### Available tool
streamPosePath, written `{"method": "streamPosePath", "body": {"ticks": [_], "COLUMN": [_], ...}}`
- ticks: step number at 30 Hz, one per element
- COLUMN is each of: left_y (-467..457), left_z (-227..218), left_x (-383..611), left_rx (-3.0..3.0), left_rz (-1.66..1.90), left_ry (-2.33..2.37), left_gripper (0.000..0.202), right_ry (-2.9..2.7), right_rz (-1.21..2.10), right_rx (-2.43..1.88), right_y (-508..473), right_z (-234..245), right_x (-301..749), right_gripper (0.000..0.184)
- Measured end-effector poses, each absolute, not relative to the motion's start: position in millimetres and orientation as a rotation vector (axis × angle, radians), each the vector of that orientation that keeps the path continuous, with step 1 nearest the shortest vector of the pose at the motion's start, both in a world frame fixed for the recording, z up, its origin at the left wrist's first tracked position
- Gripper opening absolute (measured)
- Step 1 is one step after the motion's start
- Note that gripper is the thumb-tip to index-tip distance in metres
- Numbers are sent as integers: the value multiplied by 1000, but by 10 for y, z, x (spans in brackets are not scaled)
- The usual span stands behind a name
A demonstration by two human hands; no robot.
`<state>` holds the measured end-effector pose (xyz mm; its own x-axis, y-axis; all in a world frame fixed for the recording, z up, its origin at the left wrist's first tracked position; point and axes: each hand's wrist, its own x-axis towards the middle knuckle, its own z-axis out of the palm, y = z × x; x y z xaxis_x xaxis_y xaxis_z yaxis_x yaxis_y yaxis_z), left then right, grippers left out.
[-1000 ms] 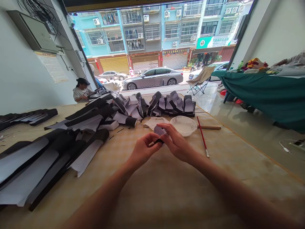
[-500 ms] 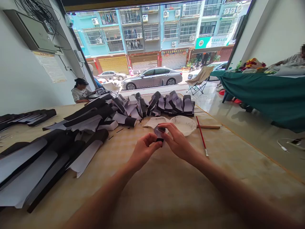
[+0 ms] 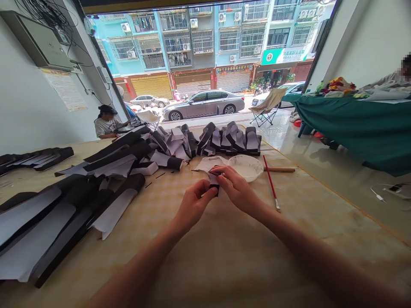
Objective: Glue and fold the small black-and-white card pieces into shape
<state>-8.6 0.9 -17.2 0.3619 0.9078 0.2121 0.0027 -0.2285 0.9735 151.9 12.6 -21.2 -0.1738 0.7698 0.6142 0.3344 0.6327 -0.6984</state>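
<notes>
Left hand (image 3: 193, 202) and right hand (image 3: 238, 189) both pinch a small black-and-grey piece (image 3: 214, 185) just above the table, fingers narrow, the piece partly hidden. Many folded black pieces (image 3: 253, 142) lie heaped and in a row beyond; a white bowl (image 3: 245, 166) and red-handled brush (image 3: 270, 184) sit nearby.

My left hand (image 3: 194, 204) and right hand (image 3: 236, 189) pinch a small dark piece (image 3: 214, 184) between them, just beside a white bowl (image 3: 245, 167) and a red brush (image 3: 271, 182). Black-and-white cut pieces (image 3: 122, 158) lie heaped along the table (image 3: 224, 256) to my left and ahead.
</notes>
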Motion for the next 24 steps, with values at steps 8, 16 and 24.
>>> {"method": "streamPosePath", "body": {"ticks": [8,16,24], "left_y": [54,43,17], "left_z": [-214,-229,-137], "left_x": [-90,-74,-82], "left_rx": [1423,1402,1402], "left_rz": [1050,1150,1264], "left_ry": [775,730,772], "left_gripper": [21,23,21], "right_ry": [-1778,-1727,-1825], "right_rz": [479,574,399], "right_rx": [-884,-875,-704], "right_y": [92,103,26], "right_z": [-182,-245,-215], "right_x": [1506,1489,1483], "right_gripper": [18,28,36]}}
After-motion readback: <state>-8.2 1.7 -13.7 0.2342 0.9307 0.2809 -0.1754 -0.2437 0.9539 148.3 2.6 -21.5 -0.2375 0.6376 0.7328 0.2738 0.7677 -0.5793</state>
